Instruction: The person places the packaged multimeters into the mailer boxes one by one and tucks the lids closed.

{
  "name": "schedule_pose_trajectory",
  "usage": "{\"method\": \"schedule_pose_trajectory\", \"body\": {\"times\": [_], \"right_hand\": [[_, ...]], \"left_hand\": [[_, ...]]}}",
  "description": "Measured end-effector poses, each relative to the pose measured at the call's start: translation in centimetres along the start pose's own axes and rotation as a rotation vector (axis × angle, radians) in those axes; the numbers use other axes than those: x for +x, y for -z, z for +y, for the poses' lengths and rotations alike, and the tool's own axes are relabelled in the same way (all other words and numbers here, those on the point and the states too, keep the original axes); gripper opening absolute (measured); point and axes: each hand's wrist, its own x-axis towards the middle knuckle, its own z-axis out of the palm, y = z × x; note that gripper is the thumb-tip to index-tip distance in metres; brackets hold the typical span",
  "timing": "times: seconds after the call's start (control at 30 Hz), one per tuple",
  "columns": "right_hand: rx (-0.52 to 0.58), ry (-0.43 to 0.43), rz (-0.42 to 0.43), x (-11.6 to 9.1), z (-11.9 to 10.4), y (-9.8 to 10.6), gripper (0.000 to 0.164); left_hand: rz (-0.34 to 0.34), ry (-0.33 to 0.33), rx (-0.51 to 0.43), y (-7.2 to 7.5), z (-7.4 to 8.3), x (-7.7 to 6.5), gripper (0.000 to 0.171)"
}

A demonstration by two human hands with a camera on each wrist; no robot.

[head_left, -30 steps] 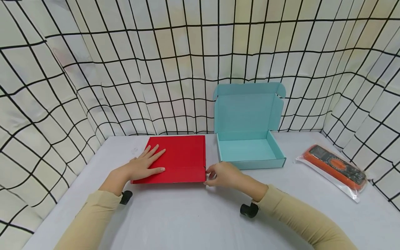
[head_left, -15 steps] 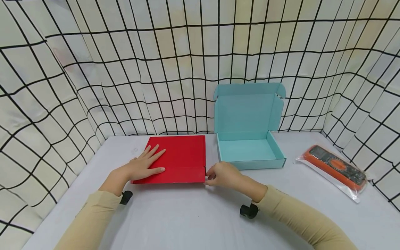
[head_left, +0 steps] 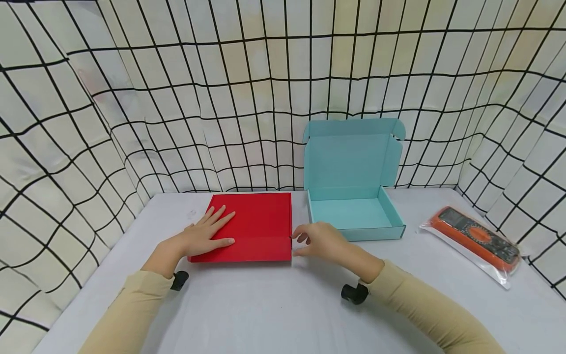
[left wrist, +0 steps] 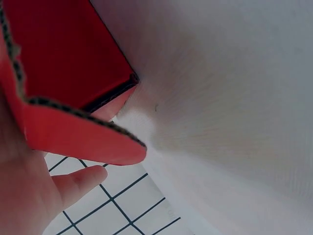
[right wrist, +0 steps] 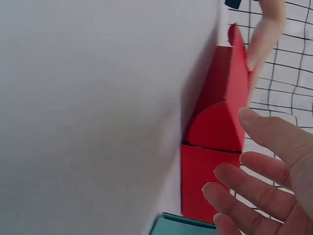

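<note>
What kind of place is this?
It's probably a little work booth, maybe for trying out packing: checked cloth stands behind and on both sides of a white table, with a red box and a blue box on it.

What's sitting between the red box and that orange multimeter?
In the head view, an open turquoise mailer box, plus the right hand beside the red box.

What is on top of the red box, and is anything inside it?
The left hand lies on the red box; its lid hides the interior, so whatever may be inside cannot be seen.
</note>
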Motion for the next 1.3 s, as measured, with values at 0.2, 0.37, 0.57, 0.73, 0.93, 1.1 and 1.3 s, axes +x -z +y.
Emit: {"method": "schedule_pose_trajectory", "body": {"times": [0.2, 0.37, 0.57, 0.73, 0.93, 1.1, 1.3], "right_hand": [[0.006, 0.045, 0.032, 0.5, -0.4, 0.7, 0.056], [-0.041, 0.067, -0.051, 1.4, -1.1, -0.3, 0.072], [-0.127, 0.142, -0.208, 2.4, -1.5, -1.9, 0.081], [-0.219, 0.172, -0.242, 2.7, -1.5, -2.5, 0.079], [-0.305, 0.163, -0.243, 2.7, -1.5, -2.6, 0.082], [-0.335, 0.173, -0.260, 2.5, -1.7, -2.6, 0.086], [-0.326, 0.174, -0.271, 2.4, -2.1, -2.4, 0.088]], "left_hand": [[-0.008, 0.005, -0.004, 0.0, -0.1, 0.1, 0.090], [-0.001, 0.011, -0.009, 0.1, -0.1, 0.0, 0.091], [0.008, 0.008, -0.013, -0.2, -0.1, -0.1, 0.091], [0.008, 0.010, -0.004, -0.3, -0.1, 0.0, 0.091], [-0.003, 0.004, -0.020, -0.2, -0.1, 0.2, 0.092], [0.000, -0.002, -0.035, -0.2, -0.1, 0.0, 0.092], [0.029, 0.007, -0.035, -0.1, 0.0, 0.0, 0.091]]}}
